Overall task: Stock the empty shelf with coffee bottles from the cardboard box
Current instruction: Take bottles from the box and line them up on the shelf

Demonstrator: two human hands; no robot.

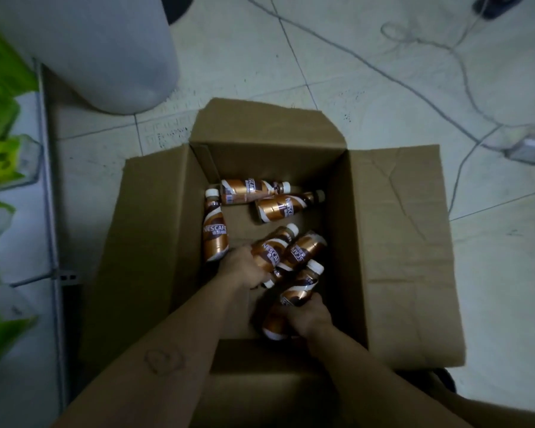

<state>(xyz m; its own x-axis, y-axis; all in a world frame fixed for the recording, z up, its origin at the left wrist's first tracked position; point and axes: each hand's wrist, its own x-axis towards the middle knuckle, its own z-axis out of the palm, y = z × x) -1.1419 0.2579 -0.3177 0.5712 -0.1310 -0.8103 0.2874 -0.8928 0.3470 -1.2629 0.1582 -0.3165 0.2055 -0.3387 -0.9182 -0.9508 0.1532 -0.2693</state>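
Note:
An open cardboard box (393,242) stands on the floor below me, with several brown-and-gold coffee bottles with white caps lying inside. Both my arms reach down into it. My left hand (243,268) is closed around one lying bottle (272,250) near the box's middle. My right hand (311,315) grips another bottle (301,287) close to the near wall, its cap pointing away from me. More bottles lie loose: one along the left wall (215,233), two at the far end (249,191) (286,206), and one (306,247) beside my left hand's bottle.
A white shelf unit (22,273) with a metal edge rail runs down the left side, holding green packages (0,118). A grey cylindrical object (105,50) stands beyond the box at upper left. Cables (445,97) trail across the tiled floor at right.

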